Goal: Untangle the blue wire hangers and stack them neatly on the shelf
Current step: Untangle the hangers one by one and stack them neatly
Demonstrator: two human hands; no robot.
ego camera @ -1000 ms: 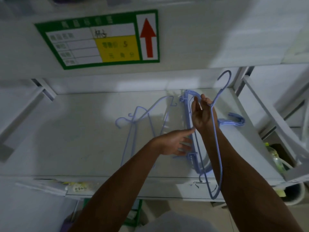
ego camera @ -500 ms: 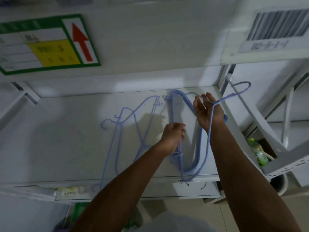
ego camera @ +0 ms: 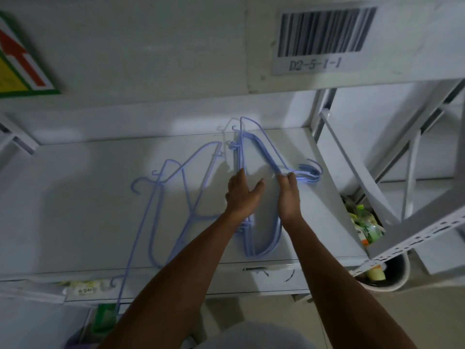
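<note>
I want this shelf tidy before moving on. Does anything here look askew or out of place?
Yes. The loose hangers left of the stacked hangers lie crossed at odd angles, and one long wire overhangs the front edge of the shelf. The stack between the left hand and right hand looks aligned.

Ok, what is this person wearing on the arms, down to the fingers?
Nothing that shows. The left forearm and right forearm are bare up to the frame's edge, with no sleeves in view. No gloves, watch or wristband; no rings visible on the fingers, though the light is dim.
</note>
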